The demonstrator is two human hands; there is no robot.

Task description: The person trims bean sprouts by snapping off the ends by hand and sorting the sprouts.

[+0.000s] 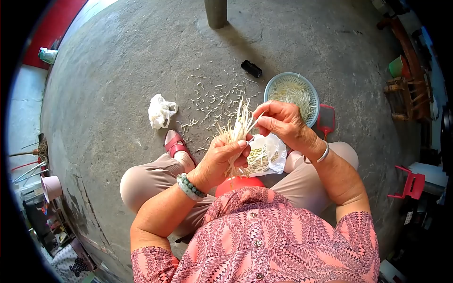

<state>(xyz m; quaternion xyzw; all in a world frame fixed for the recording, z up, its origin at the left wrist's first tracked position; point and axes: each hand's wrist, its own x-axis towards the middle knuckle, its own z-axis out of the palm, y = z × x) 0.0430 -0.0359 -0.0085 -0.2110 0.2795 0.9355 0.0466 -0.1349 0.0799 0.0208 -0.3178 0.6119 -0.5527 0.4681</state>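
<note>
A bunch of pale bean sprouts (242, 120) is wrapped in the fingers of my left hand (225, 155), in front of my chest. My right hand (285, 123) pinches the thin end of a bean sprout (257, 120) at the bunch's right side. Below both hands an open white plastic bag (279, 150) holds more bean sprouts. A light blue plastic basket (270, 86) with white sprouts in it stands just beyond my right hand. Many short sprout ends (212, 98) lie scattered on the concrete floor.
A crumpled white plastic bag (161, 111) lies left of the scattered ends. A small black tray (251, 69) sits near the basket, and a red-framed fly swatter (326, 118) lies to its right. Farther off are a pillar (216, 13), a wooden chair (406, 94) and a pink bucket (51, 187).
</note>
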